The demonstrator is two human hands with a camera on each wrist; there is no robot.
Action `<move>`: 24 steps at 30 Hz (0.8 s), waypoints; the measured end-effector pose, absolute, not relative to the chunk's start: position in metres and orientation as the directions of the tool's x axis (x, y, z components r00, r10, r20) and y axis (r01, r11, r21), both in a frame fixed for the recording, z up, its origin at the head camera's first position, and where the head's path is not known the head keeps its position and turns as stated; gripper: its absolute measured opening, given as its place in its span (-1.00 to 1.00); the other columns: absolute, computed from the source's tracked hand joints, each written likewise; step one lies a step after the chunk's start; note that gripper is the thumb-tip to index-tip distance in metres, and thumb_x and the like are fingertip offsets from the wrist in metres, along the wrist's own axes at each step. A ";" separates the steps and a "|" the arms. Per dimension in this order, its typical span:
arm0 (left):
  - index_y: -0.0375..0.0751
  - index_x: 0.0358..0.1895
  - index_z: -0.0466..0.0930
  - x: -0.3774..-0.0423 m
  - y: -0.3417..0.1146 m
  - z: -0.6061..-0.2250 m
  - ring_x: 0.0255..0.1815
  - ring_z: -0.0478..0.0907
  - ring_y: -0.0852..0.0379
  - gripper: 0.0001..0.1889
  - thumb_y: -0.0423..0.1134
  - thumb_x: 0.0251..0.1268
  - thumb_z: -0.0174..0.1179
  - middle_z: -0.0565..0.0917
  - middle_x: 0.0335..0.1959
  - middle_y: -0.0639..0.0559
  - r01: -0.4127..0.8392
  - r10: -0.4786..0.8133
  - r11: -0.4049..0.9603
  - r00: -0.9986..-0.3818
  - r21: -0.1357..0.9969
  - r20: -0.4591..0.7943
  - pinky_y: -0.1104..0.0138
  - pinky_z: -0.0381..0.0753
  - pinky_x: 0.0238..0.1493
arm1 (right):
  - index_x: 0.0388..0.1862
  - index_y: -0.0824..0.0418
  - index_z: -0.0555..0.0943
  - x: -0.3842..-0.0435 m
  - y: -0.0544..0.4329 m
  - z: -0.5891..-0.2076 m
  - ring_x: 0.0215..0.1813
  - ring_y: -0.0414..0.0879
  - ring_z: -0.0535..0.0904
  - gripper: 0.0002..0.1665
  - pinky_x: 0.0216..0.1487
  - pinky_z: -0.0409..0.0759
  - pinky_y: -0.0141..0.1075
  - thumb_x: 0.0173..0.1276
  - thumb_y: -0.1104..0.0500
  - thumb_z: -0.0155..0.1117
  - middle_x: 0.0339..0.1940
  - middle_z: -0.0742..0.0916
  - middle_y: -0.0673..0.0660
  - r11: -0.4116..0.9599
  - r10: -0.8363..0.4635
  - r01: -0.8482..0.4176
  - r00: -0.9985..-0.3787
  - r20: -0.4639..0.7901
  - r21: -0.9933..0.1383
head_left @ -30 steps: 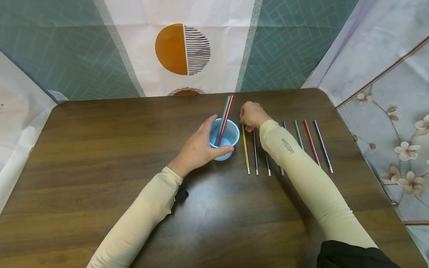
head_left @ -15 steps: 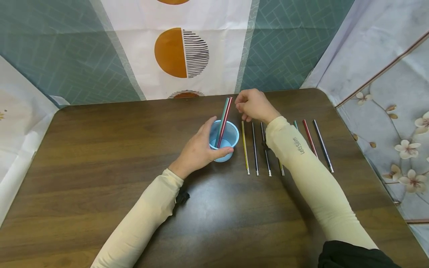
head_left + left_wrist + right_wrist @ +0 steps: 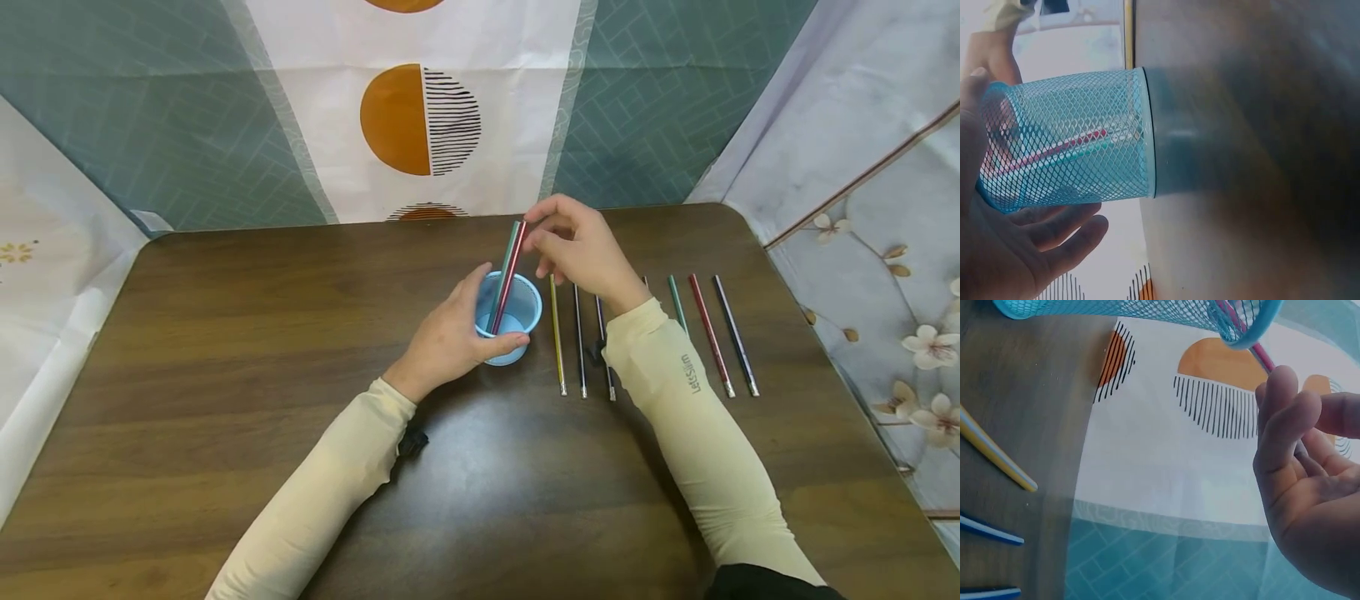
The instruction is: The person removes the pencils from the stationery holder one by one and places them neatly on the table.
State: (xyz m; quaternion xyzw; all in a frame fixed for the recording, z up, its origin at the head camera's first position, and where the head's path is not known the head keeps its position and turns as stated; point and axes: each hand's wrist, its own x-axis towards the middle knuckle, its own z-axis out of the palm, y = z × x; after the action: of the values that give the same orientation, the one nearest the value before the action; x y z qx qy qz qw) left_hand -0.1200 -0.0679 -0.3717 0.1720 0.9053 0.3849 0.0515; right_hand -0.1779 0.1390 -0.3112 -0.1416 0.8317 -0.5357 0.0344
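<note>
In the head view a light blue mesh pencil cup (image 3: 532,310) stands on the table, with my left hand (image 3: 444,335) gripping it, thumb in front and fingers behind. A green pencil (image 3: 502,279) and a red pencil (image 3: 511,277) lean inside, their upper ends above the rim. My right hand (image 3: 583,250) is at the top of the red pencil, fingertips bent around its end. In the right wrist view the red pencil (image 3: 1262,357) runs from the cup (image 3: 1251,339) behind those fingertips. The left wrist view has the cup (image 3: 1072,140) sideways, both pencils showing through its mesh.
Right of the cup several pencils lie in a spaced row, including a yellow one (image 3: 558,333), a red one (image 3: 712,335) and a dark one (image 3: 737,335). My right forearm (image 3: 697,425) covers part of the row. A patterned cloth (image 3: 300,125) hangs behind the table's far edge.
My right hand has left the top of the yellow pencil in the row, risen, and moved left to the red pencil's upper end. The left hand keeps its grip on the cup.
</note>
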 end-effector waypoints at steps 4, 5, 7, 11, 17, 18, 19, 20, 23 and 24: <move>0.07 0.49 -0.05 -0.119 -0.067 -0.371 -0.03 0.49 0.10 0.15 0.50 -0.17 0.23 0.37 0.27 0.04 0.276 0.350 0.661 -0.936 0.697 0.039 0.14 0.55 -0.01 | -0.06 0.12 0.44 -0.170 0.137 -0.311 -0.53 0.02 0.59 -0.79 -0.57 0.55 -0.20 0.37 0.15 0.20 -0.26 0.66 0.19 0.414 -0.240 -0.191 -0.966 0.096 -0.890; 0.07 0.49 -0.05 -0.119 -0.068 -0.370 -0.03 0.49 0.10 0.15 0.50 -0.17 0.23 0.37 0.27 0.04 0.276 0.350 0.664 -0.936 0.695 0.038 0.13 0.55 -0.01 | -0.09 0.12 0.43 -0.169 0.137 -0.310 -0.53 0.03 0.59 -0.77 -0.58 0.55 -0.21 0.36 0.13 0.23 -0.27 0.66 0.20 0.415 -0.239 -0.191 -0.966 0.096 -0.890; 0.06 0.49 -0.05 -0.118 -0.068 -0.370 -0.03 0.50 0.09 0.15 0.51 -0.17 0.22 0.37 0.28 0.03 0.277 0.351 0.665 -0.936 0.693 0.037 0.13 0.54 0.00 | -0.11 0.11 0.41 -0.167 0.136 -0.309 -0.51 0.09 0.60 -0.75 -0.59 0.54 -0.22 0.34 0.11 0.26 -0.28 0.67 0.20 0.405 -0.246 -0.190 -0.965 0.094 -0.894; 0.07 0.49 -0.04 -0.119 -0.070 -0.369 0.00 0.49 0.08 0.17 0.57 -0.22 0.16 0.36 0.29 0.05 0.271 0.344 0.667 -0.938 0.694 0.036 0.14 0.53 0.02 | -0.13 0.14 0.42 -0.167 0.139 -0.306 -0.50 0.17 0.59 -0.74 -0.55 0.57 -0.22 0.31 0.17 0.29 -0.36 0.68 0.19 0.313 -0.247 -0.219 -0.958 0.144 -0.924; 0.07 0.48 0.01 -0.122 -0.076 -0.367 0.01 0.49 0.08 0.17 0.59 -0.25 0.15 0.38 0.28 0.08 0.258 0.330 0.684 -0.944 0.682 0.026 0.15 0.56 -0.01 | -0.15 0.27 0.43 -0.171 0.156 -0.300 -0.52 0.09 0.60 -0.78 -0.48 0.61 -0.27 0.29 0.34 0.25 -0.40 0.73 0.20 0.026 -0.191 -0.292 -0.940 0.282 -0.956; 0.07 0.48 0.02 -0.123 -0.078 -0.367 0.00 0.50 0.07 0.16 0.58 -0.24 0.17 0.39 0.28 0.08 0.257 0.329 0.687 -0.944 0.680 0.025 0.15 0.56 -0.01 | -0.15 0.29 0.43 -0.172 0.159 -0.299 -0.52 0.09 0.60 -0.79 -0.49 0.61 -0.28 0.29 0.37 0.24 -0.39 0.73 0.23 -0.027 -0.178 -0.295 -0.939 0.295 -0.955; 0.06 0.48 0.02 -0.124 -0.079 -0.366 0.00 0.50 0.07 0.16 0.56 -0.24 0.19 0.40 0.27 0.08 0.259 0.329 0.688 -0.944 0.678 0.026 0.14 0.55 -0.01 | -0.15 0.31 0.42 -0.172 0.161 -0.298 -0.53 0.07 0.60 -0.79 -0.49 0.60 -0.28 0.28 0.40 0.22 -0.39 0.73 0.25 -0.079 -0.164 -0.293 -0.939 0.302 -0.953; 0.06 0.47 0.03 -0.125 -0.081 -0.366 -0.01 0.51 0.06 0.16 0.55 -0.23 0.20 0.40 0.26 0.08 0.259 0.328 0.690 -0.944 0.676 0.027 0.14 0.55 0.00 | -0.15 0.34 0.42 -0.173 0.163 -0.296 -0.54 0.07 0.60 -0.79 -0.51 0.60 -0.28 0.28 0.43 0.20 -0.39 0.72 0.27 -0.128 -0.147 -0.294 -0.939 0.311 -0.947; 0.03 0.46 0.05 -0.128 -0.085 -0.365 -0.01 0.51 0.05 0.15 0.53 -0.23 0.23 0.41 0.25 0.08 0.261 0.329 0.687 -0.944 0.678 0.029 0.13 0.52 0.03 | -0.16 0.36 0.42 -0.175 0.167 -0.293 -0.57 0.07 0.60 -0.80 -0.54 0.60 -0.25 0.26 0.51 0.10 -0.41 0.71 0.31 -0.239 -0.085 -0.312 -0.937 0.340 -0.919; 0.03 0.46 0.06 -0.129 -0.086 -0.365 -0.01 0.51 0.05 0.15 0.52 -0.23 0.24 0.41 0.25 0.08 0.261 0.329 0.688 -0.944 0.677 0.029 0.13 0.52 0.03 | -0.17 0.36 0.42 -0.176 0.168 -0.293 -0.58 0.08 0.59 -0.79 -0.54 0.59 -0.24 0.25 0.53 0.06 -0.42 0.71 0.32 -0.277 -0.065 -0.318 -0.935 0.348 -0.907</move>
State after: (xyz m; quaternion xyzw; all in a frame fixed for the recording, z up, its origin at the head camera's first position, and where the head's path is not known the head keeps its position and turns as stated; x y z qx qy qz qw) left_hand -0.1287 -0.0863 -0.3651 0.1608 0.9174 0.3609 0.0473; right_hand -0.1759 0.1682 -0.2928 -0.1607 0.5958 -0.7827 -0.0809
